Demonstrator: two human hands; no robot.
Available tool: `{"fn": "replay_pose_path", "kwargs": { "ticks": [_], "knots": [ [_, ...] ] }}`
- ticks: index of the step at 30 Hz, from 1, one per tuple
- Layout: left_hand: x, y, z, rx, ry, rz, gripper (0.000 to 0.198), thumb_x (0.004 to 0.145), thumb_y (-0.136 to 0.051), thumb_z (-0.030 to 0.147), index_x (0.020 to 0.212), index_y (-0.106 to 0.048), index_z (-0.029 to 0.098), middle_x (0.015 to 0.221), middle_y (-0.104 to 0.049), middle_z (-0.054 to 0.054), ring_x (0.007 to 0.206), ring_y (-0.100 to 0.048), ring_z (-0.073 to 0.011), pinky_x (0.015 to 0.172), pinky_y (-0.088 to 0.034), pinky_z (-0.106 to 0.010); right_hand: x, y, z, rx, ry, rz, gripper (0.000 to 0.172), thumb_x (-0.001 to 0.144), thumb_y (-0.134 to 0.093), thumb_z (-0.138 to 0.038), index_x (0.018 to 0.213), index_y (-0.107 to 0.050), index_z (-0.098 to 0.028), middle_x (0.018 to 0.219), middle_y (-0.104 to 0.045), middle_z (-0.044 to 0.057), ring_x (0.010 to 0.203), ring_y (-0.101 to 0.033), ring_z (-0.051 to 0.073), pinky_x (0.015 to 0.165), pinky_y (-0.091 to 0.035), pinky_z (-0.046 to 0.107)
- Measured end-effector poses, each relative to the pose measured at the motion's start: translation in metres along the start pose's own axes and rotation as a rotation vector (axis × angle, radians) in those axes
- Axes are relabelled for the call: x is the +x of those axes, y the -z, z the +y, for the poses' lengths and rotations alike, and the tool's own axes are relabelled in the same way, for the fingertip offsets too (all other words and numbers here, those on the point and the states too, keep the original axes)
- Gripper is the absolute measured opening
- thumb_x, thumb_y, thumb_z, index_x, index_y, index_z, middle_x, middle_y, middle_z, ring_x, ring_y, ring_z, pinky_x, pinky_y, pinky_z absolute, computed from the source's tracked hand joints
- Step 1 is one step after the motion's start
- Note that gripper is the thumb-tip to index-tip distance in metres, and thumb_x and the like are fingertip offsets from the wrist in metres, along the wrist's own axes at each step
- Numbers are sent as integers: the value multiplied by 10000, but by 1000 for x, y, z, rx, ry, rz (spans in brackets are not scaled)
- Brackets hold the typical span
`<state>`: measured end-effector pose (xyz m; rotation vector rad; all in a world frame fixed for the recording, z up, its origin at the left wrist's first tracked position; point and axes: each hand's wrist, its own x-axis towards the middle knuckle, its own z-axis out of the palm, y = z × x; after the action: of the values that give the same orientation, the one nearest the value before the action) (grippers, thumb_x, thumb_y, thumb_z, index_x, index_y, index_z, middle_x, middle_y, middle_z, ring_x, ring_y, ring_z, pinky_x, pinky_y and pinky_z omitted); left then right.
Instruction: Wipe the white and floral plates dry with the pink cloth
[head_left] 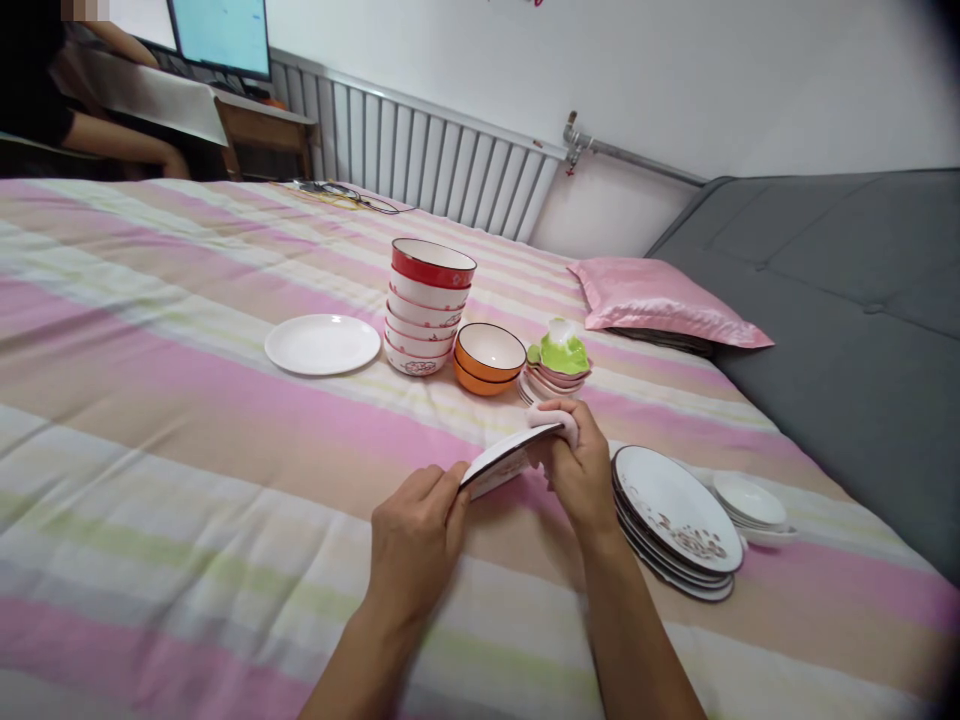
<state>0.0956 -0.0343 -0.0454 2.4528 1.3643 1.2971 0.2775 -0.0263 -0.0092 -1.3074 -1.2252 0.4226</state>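
As I looked down, the left hand [416,545] had its grip pinched shut on the near rim of a plate [502,462]. The right hand [581,470] had its grip curled tight around a pink cloth [555,418], pressed against the plate's far edge. The plate hung tilted between both grips, just above the striped bed [187,420]. A stack of plates [675,510] lay just to its right, with orange bowls [489,358] beyond.

White plate [504,460] with a dark rim, tilted almost edge-on, held clear of the bed [187,400]. The left grip [416,540] pinches its seven o'clock edge. At two o'clock a bunched pink cloth [559,418] wraps the rim under the right grip [581,475].
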Motion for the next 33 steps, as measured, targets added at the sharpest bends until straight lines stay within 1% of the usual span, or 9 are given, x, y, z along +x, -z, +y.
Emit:
{"fn": "replay_pose_path", "kwargs": {
  "ticks": [2, 4, 8, 13, 18, 21, 25, 28, 33],
  "knots": [
    [0, 0, 1, 5, -10, -6, 233, 899, -458, 201, 1053, -630, 173, 691, -589, 2, 640, -550, -126, 564, -375, -223, -4, -2, -10, -269, 273, -22, 299, 716, -431, -91, 936, -597, -207, 926, -626, 33, 879, -551, 187, 791, -432, 344],
    [0, 1, 1, 13, -21, -6, 230, 898, -460, 200, 1053, -628, 173, 686, -586, 4, 635, -547, -128, 564, -376, -226, -9, -7, -18, -486, 451, -54, 293, 749, -425, -72, 946, -596, -206, 968, -628, 46, 951, -523, 204, 870, -384, 387],
    [1, 2, 3, 18, -18, 1, 213, 901, -459, 205, 1019, -635, 183, 671, -581, 9, 608, -535, -122, 555, -373, -225, -23, -25, -29, -756, 651, -53, 209, 843, -459, -114, 937, -616, -214, 982, -643, 46, 984, -504, 210, 981, -306, 444],
    [2, 2, 4, -12, -1, 43, 208, 871, -446, 166, 760, -622, 168, 626, -567, 0, 576, -521, -127, 528, -365, -234, -39, -46, -31, -894, 785, -101, 138, 909, -488, -199, 895, -621, -232, 978, -661, 0, 1002, -499, 183, 1065, -208, 457],
    [2, 3, 4, -28, 43, 0, 192, 848, -437, 174, 762, -608, 177, 675, -607, -11, 633, -564, -142, 544, -388, -237, -41, -49, -30, -920, 800, -106, 132, 909, -496, -201, 891, -620, -239, 956, -658, -16, 998, -499, 161, 1077, -204, 436],
    [2, 2, 4, -13, 160, -134, 166, 837, -483, 238, 912, -624, 190, 743, -634, -16, 679, -588, -157, 554, -398, -245, -37, -43, -28, -902, 772, -101, 125, 894, -504, -201, 886, -620, -246, 943, -655, -11, 995, -504, 170, 1070, -215, 441],
    [1, -2, 5, 39, 282, -341, 351, 832, -523, 288, 1169, -555, 195, 949, -667, -59, 861, -613, -204, 688, -444, -297, -26, -29, -25, -868, 663, -88, 208, 840, -492, -108, 894, -626, -257, 957, -647, 9, 998, -493, 197, 1054, -216, 445],
    [0, -6, 6, 55, 256, -394, 258, 862, -490, 289, 1068, -609, 188, 955, -663, -79, 950, -585, -233, 756, -445, -335, -16, -16, -24, -831, 583, -65, 289, 768, -474, -37, 898, -627, -245, 961, -635, 22, 997, -488, 208, 1017, -246, 434],
    [2, -10, 10, 23, 145, -437, 195, 882, -452, 227, 970, -622, 194, 883, -651, -74, 873, -564, -218, 766, -441, -345, -7, -2, -22, -762, 504, -28, 343, 699, -434, 7, 861, -623, -228, 918, -626, 16, 947, -495, 201, 953, -290, 393]
  ]
}}
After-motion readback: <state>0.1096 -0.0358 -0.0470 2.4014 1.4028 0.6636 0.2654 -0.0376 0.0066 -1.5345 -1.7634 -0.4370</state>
